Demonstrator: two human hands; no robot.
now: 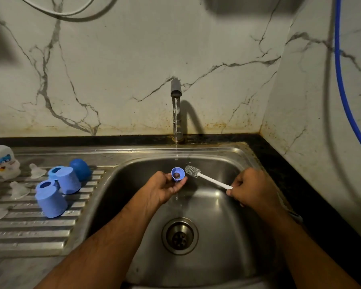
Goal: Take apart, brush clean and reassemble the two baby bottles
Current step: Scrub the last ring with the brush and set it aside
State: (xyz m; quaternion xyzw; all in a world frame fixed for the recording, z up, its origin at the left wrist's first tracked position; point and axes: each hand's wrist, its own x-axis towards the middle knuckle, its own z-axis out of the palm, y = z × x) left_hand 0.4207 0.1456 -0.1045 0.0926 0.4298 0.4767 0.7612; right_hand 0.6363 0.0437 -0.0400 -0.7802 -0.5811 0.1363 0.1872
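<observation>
Steel drainboard (pixel 29 230) on the far left w/ the bottle bits spread out: a white bottle body (pixel 2 161) lying at the back edge, clear teats (pixel 37 171) beside it, two light blue cups (pixel 68 180) upside down, and a darker blue cap (pixel 80 168) behind them. Moving right into the sink (pixel 227 236), I've got the left hand (pixel 165 189) palm up, fingers curled round a small blue ring (pixel 178 174), held right under the tap (pixel 176 94) w/ water running onto it. Just beside the ring, not touching afaict, is the grey bristle head of the brush (pixel 204 177). Right hand (pixel 252 189) has fingers clamped on the white handle end, brush angled up-left. Blue hose (pixel 340 80) hangs down the wall far right.
</observation>
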